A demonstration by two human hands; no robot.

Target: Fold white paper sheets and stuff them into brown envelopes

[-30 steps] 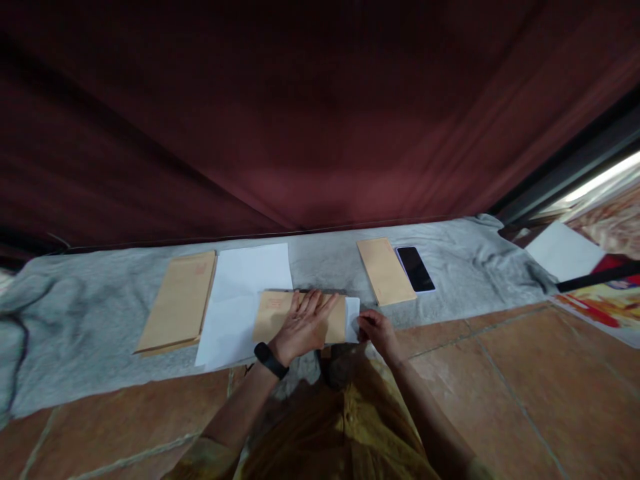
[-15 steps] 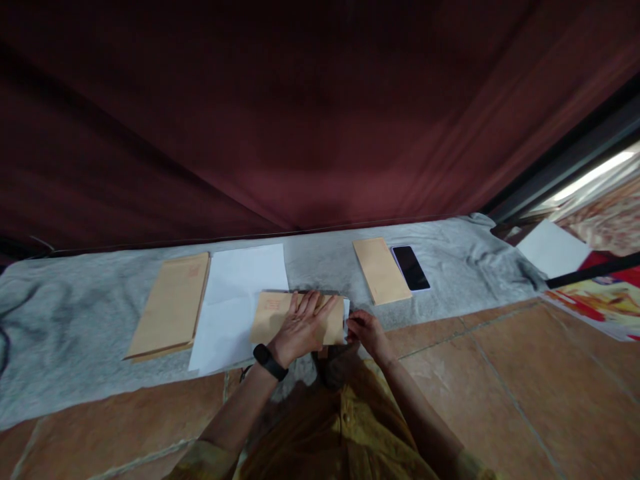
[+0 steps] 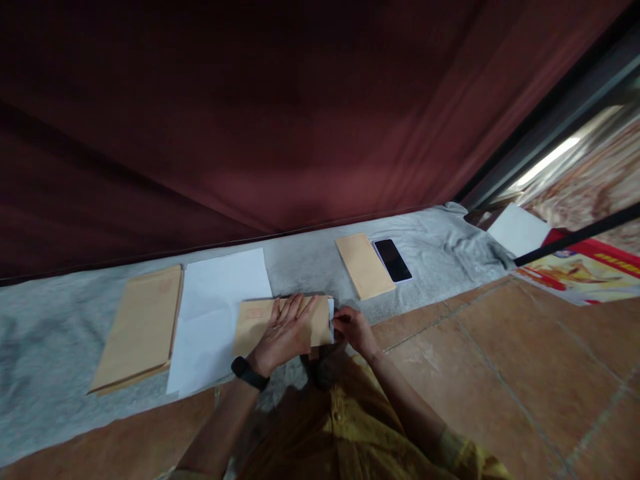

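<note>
My left hand (image 3: 284, 332) lies flat with fingers spread on a brown envelope (image 3: 249, 327), pressing on its top face. A narrow strip of folded white paper (image 3: 331, 319) sticks out of the envelope's right end. At that end my right hand (image 3: 354, 329) pinches the paper's edge between thumb and fingers; the exact grip is partly hidden. The envelope's left part overlaps a stack of white sheets (image 3: 220, 300). A dark band is on my left wrist.
Farther left lies a stack of larger brown envelopes (image 3: 137, 327). To the right, a second small brown envelope (image 3: 365, 265) touches a phone (image 3: 393, 260). All rest on a grey cloth (image 3: 300, 263) before a dark red curtain (image 3: 280, 133). A colourful printed box (image 3: 585, 267) stands far right.
The view has turned slightly right, so the things on the cloth appear farther left. Both hands keep nearly the same places on the envelope and the paper.
</note>
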